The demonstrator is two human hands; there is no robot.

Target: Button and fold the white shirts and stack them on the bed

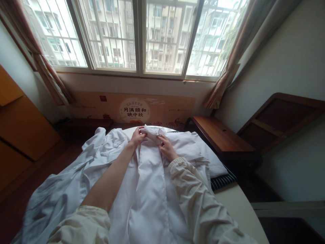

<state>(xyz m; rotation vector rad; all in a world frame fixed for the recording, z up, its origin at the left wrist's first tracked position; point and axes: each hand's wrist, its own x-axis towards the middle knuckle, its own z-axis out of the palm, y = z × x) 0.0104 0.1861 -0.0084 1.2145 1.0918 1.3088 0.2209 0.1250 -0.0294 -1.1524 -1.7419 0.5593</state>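
A long white garment (149, 176) lies spread on the pale round-edged table (236, 200), its cloth running toward me. At its far end my left hand (138, 136) pinches a folded, collar-like edge (151, 133) between thumb and fingers. My right hand (166, 146) grips the same edge from the other side, its fingertips closed on the cloth. More rumpled white cloth (101, 152) lies to the left and hangs over the table side. Flatter, folded white cloth (182, 144) lies right of my right hand. Whether these are one piece with the garment I cannot tell.
Dark striped fabric (223, 182) shows under the cloth at the right. Beyond the table stand a printed cardboard panel (162, 106) and a barred window (137, 37). A wooden desk (223, 134) stands at the right, an orange-brown cabinet (25, 128) at the left.
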